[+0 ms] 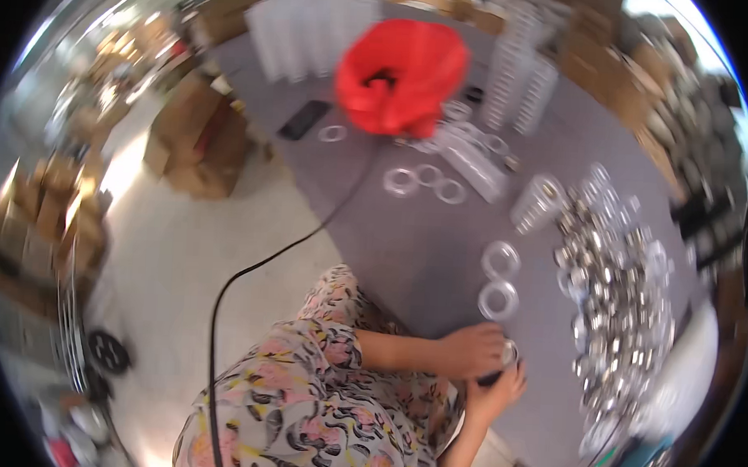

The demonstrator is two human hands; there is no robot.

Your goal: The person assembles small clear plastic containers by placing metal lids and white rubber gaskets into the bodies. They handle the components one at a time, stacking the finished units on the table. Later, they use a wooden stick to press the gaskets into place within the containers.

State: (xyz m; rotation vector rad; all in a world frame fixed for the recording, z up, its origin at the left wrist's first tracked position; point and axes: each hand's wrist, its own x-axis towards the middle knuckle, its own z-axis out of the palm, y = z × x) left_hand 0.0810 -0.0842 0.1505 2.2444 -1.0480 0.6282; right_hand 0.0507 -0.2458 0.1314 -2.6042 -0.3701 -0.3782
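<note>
Close to the table's near edge, my left hand (473,351) and my right hand (497,396) work together. A small pale ring-shaped piece (511,353) sits at the fingertips of my closed left hand. Below it, my right hand curls upward around a small dark object (489,378), partly covered by the fingers. Blur hides the exact kind of both pieces. Just beyond the hands lie two clear plastic rings (498,300), one behind the other. To the right spreads a heap of shiny silver, round, cap-like pieces (616,319), mixed with clear ones.
A red bag (406,72) stands at the back of the grey table (391,234), near a dark phone (304,120). Clear stacked plastic pieces (514,81) rise at the far right. A black cable (277,254) crosses on the left. Cardboard boxes (196,138) stand on the floor.
</note>
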